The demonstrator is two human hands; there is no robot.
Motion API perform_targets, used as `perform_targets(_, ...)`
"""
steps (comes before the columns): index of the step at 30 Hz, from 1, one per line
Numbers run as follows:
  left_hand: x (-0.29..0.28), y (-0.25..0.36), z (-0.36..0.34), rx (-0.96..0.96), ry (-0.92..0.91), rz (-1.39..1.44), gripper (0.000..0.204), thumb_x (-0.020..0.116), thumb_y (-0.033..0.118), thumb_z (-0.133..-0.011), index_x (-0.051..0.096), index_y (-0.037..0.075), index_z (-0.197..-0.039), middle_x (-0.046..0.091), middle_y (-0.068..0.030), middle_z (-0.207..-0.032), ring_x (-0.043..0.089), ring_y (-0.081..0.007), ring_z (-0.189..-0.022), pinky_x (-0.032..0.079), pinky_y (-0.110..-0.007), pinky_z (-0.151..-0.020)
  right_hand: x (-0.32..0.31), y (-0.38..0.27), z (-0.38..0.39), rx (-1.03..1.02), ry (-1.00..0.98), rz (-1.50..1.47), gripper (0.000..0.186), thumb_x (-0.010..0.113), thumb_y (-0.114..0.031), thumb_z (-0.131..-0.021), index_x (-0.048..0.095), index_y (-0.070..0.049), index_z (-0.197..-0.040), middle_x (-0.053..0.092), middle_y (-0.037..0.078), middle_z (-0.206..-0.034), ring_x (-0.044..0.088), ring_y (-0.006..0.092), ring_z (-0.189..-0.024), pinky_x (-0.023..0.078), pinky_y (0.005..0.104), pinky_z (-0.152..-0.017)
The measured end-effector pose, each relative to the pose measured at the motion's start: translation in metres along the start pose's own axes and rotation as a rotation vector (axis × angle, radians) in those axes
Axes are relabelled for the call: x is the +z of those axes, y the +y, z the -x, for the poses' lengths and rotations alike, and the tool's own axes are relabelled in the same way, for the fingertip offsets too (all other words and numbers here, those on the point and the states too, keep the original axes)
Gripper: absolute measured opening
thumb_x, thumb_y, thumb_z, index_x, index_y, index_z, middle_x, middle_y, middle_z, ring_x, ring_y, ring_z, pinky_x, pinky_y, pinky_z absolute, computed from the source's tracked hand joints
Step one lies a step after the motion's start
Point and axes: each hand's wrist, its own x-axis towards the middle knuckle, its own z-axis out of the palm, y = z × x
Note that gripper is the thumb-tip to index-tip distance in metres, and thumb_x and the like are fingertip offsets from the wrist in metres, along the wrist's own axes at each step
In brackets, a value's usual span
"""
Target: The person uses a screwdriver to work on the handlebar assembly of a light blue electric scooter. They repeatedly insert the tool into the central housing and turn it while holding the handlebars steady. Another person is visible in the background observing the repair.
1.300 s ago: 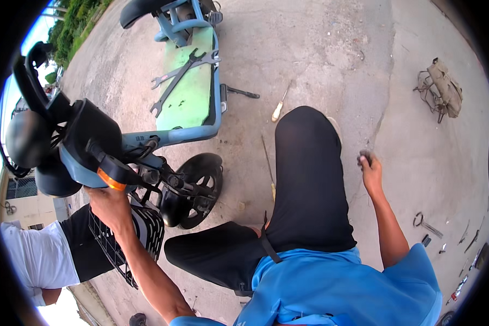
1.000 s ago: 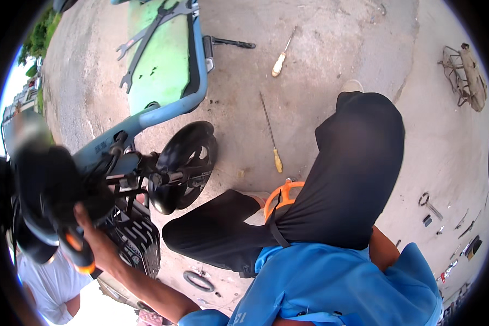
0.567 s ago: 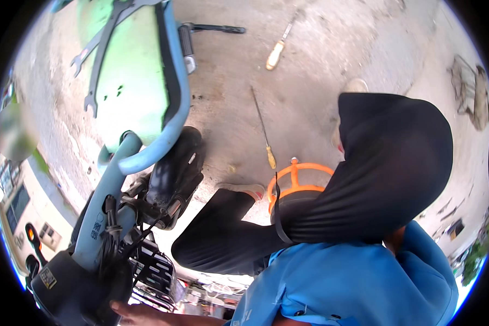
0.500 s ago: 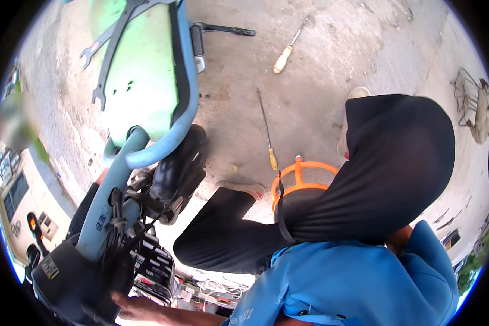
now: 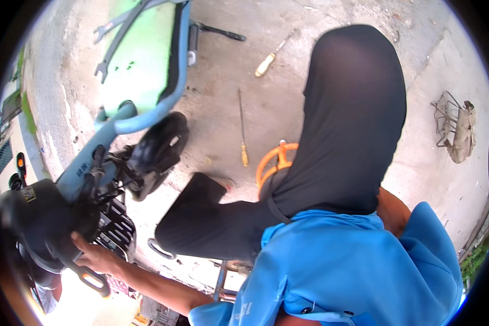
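Note:
At the lower left, my left hand (image 5: 95, 256) is closed at the handlebar end of a light blue electric scooter (image 5: 84, 163). Its thumb lies against the black front housing (image 5: 41, 220); the other fingers are partly hidden. A black looped lever (image 5: 92, 280) sticks out just below this hand. My right forearm (image 5: 392, 212) comes out of the blue sleeve beside my right thigh, and the hand at its end is hidden. Two grey open-end wrenches (image 5: 119, 41) lie on the scooter's green-covered deck (image 5: 141, 70). The black front wheel (image 5: 160, 149) is turned toward my legs.
Two screwdrivers, one with a pale handle (image 5: 264, 65) and one with a yellow handle (image 5: 244, 156), lie on the concrete floor. An orange round frame (image 5: 267, 165) is partly under my thigh. At the far right rests a wire rack (image 5: 453, 127). A black-handled tool (image 5: 223, 32) lies beside the deck.
My left hand has moved left and upward in the picture, with more forearm showing. The scooter's front and the floor tools have shifted left in view. My right thigh has swung left and farther forward.

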Motion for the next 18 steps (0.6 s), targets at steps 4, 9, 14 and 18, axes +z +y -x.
perform_targets(4,-0.002,-0.005,-0.003,0.062,0.044,0.091,0.079,0.074,0.055,-0.088,0.061,-0.012,-0.127,0.067,-0.0272,-0.124,0.065,-0.0364,-0.107,0.051,-0.045,-0.096,-0.009,0.013,-0.008,0.013,-0.045,-0.05,0.029,0.059,-0.018,-0.098,0.072,0.007,-0.105,0.076,0.014,-0.095,0.073,0.0258,-0.089,0.059,0.042,-0.08)
perform_targets(9,0.006,0.0,-0.002,0.136,-0.041,0.172,0.076,0.073,0.057,-0.089,0.062,-0.009,-0.126,0.069,-0.0238,-0.12,0.066,-0.0372,-0.104,0.049,-0.046,-0.098,-0.015,0.015,-0.029,-0.003,-0.095,-0.09,0.029,0.06,-0.018,-0.097,0.071,0.007,-0.104,0.075,0.014,-0.095,0.073,0.0259,-0.088,0.059,0.0422,-0.079)
perform_targets(14,0.012,0.001,-0.007,0.155,-0.047,0.054,0.068,0.074,0.05,-0.091,0.068,-0.013,-0.115,0.074,-0.0221,-0.107,0.069,-0.031,-0.09,0.053,-0.043,-0.085,-0.028,-0.005,-0.056,-0.088,-0.203,-0.134,0.028,0.06,-0.018,-0.097,0.071,0.007,-0.104,0.075,0.013,-0.095,0.073,0.026,-0.087,0.059,0.0424,-0.078)
perform_targets(18,0.013,-0.002,-0.002,0.288,-0.048,0.247,0.055,0.075,0.044,-0.091,0.072,-0.007,-0.11,0.075,-0.0191,-0.095,0.066,-0.0268,-0.078,0.052,-0.043,-0.076,-0.078,-0.086,-0.057,0.106,-0.272,0.197,0.025,0.06,-0.015,-0.096,0.07,0.008,-0.098,0.074,0.017,-0.089,0.073,0.0276,-0.073,0.062,0.0428,-0.064)
